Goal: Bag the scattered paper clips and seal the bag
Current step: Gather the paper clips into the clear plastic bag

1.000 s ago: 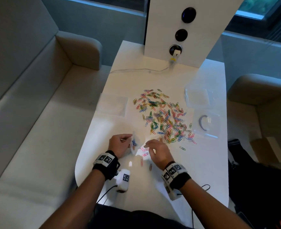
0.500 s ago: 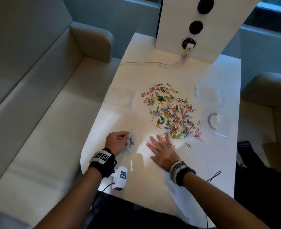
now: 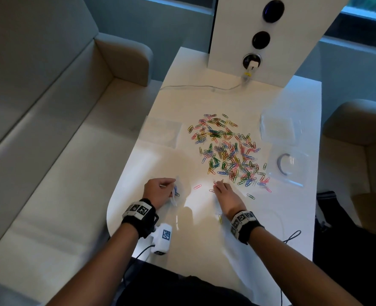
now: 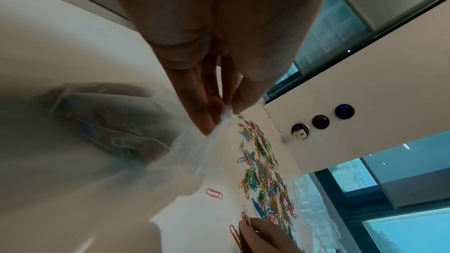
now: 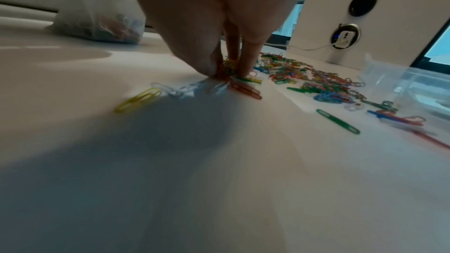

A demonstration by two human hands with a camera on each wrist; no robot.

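Observation:
Several coloured paper clips lie scattered in a pile on the white table, also seen as the pile and the pile. My left hand pinches the rim of a clear bag that holds a few clips; the pinch shows above the bag. My right hand is at the pile's near edge, its thumb and fingertips closed on a small bunch of clips on the table. Loose clips lie around: a pink one, a yellow one, a green one.
Spare clear bags lie left and right of the pile. A clear packet with a grey ring sits at the right. A white post with sockets and a plugged cable stands at the back. Sofas flank the table.
My right hand left the bag's mouth, spread flat by the pile, and now its fingers have drawn together on a few clips. The left hand keeps holding the bag.

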